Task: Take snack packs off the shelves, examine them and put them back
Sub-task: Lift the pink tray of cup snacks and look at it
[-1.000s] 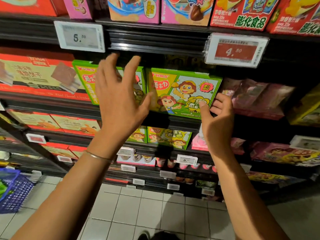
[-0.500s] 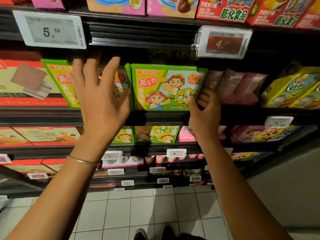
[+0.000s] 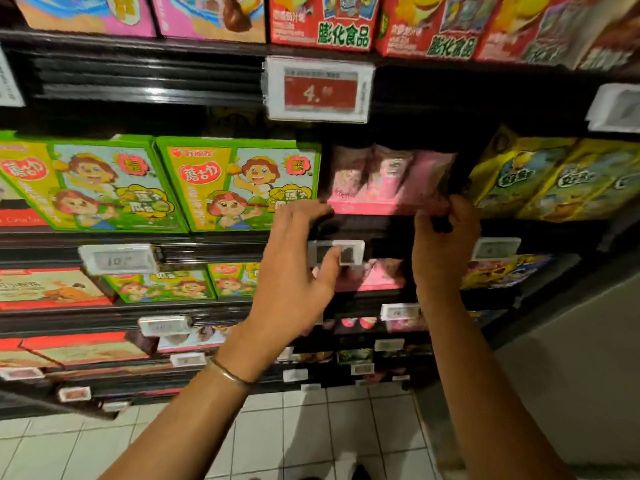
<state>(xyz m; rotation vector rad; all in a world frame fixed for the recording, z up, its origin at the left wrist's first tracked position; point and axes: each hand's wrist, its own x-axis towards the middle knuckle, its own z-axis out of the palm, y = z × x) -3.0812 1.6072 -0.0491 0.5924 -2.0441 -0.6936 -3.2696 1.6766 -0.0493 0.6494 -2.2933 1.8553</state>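
Note:
A pink snack pack stands on the middle shelf, between green cartoon boxes and yellow boxes. My left hand reaches its lower left corner. The fingers curl onto that corner, and the thumb is spread below, in front of a price tag. My right hand grips the pack's lower right corner with curled fingers. The pack still sits on the shelf. Motion blur hides the fingertips.
Red and pink boxes fill the shelf above, over a red 4.50 price tag. Lower shelves hold more green, red and pink packs. White floor tiles lie below, and a grey wall stands at right.
Both hands have left the green cartoon boxes and moved right and down to the pink pack. The view has shifted right along the shelves.

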